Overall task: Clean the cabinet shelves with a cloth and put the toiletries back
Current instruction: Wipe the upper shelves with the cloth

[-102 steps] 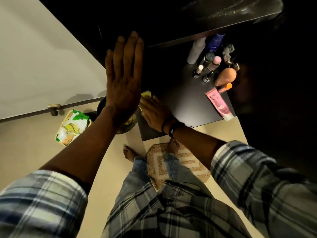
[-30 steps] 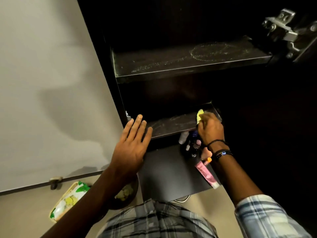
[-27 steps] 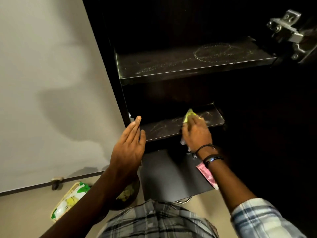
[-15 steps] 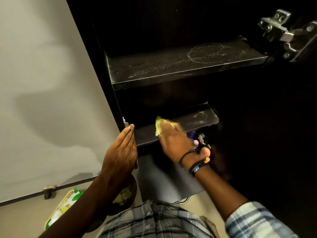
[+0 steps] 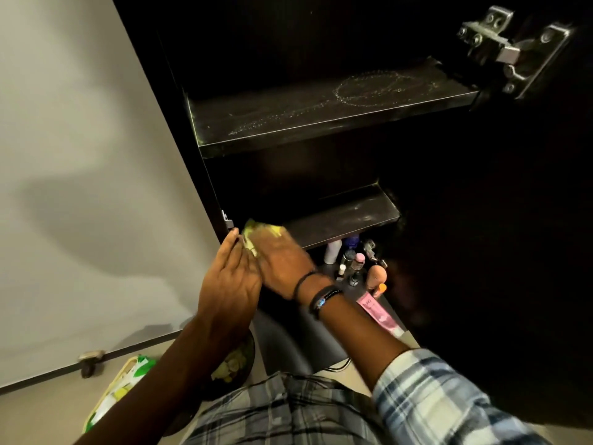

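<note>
My right hand [image 5: 282,261] presses a yellow-green cloth [image 5: 261,231] flat on the left end of the lower dark shelf [image 5: 353,216]. Straight-fingered, my left hand [image 5: 229,277] stands right beside it, edge-on against the cabinet's left side panel, fingertips near a small metal fitting [image 5: 227,220]. The upper shelf [image 5: 321,114] carries dusty streaks and a ring mark. Below the lower shelf, several toiletries [image 5: 351,264] stand on a dark surface: bottles, a peach sponge [image 5: 377,275] and a pink tube [image 5: 380,314].
The open cabinet door with its metal hinge [image 5: 507,49] is at the upper right. A white wall fills the left. On the floor lie a green-and-white packet [image 5: 122,387] and a dark bowl [image 5: 232,364] with yellow pieces.
My right hand has slid the cloth leftward along the lower shelf, from its right end to its left end. My left hand turned edge-on against the side panel.
</note>
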The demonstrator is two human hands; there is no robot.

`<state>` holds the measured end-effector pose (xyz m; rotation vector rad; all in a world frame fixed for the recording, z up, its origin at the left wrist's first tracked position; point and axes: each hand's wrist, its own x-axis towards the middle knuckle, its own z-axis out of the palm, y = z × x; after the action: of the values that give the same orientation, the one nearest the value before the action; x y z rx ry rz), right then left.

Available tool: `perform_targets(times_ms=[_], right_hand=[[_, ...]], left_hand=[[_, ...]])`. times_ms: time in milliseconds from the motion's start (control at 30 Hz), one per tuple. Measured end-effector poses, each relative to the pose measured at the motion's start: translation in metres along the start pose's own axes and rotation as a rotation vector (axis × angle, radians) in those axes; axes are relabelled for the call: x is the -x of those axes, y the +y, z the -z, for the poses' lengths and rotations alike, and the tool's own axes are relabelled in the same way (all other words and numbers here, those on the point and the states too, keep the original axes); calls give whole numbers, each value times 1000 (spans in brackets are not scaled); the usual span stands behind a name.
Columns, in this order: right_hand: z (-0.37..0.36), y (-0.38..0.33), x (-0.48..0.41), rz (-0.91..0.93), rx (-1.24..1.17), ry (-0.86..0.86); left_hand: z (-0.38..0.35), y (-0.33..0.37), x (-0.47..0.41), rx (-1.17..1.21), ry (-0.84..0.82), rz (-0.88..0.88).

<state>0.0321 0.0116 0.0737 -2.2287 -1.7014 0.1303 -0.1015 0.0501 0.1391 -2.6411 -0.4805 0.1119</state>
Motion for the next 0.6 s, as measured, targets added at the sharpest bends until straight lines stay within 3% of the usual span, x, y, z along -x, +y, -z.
perform_targets(times_ms=[67,167,333,433,500,600], right_hand=[[-12,-17,6,87,74,-67],[1,3,22,-1,93,5],[36,117,43,-457,224,118],[65,155,36,-648,270,2],[72,148,24,-648,247,6],[54,102,15,-408,127,4]], left_hand=[[3,-2,-1,25,8,31],[11,-3,1,3,-105,-33],[11,-2,6,-88,-172,-46],[14,0,1,-100,-190,-41],[20,-1,-5,-60,-176,-42],[36,-7,-11,-16,-102,-55]])
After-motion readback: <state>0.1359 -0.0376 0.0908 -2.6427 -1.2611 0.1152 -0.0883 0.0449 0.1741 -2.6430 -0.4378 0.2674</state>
